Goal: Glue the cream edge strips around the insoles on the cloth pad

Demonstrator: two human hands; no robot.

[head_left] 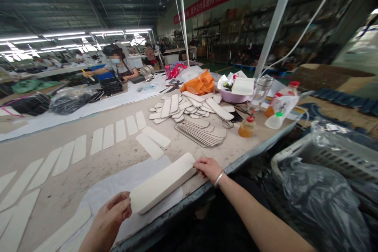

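Observation:
A long cream strip-shaped panel (163,179) with rounded ends is held by its two ends, above a white sheet (109,183) on the table. My left hand (115,210) pinches its near left end between thumb and fingers. At the far right end, my right hand (208,168), with a bracelet at the wrist, is closed on the edge. Beneath it another cream surface shows; whether that is a second panel or a fold I cannot tell. Two similar pale panels (150,145) lie just beyond, and a fanned stack of panels (203,130) sits farther right.
Rows of flat pale panels (79,149) cover the table's left. A heap of panels (189,106) lies at the back, near an orange bag (201,82). A glue bottle (247,126), scissors (228,123) and a plastic crate (330,153) are rightward. A co-worker (118,65) sits across the table.

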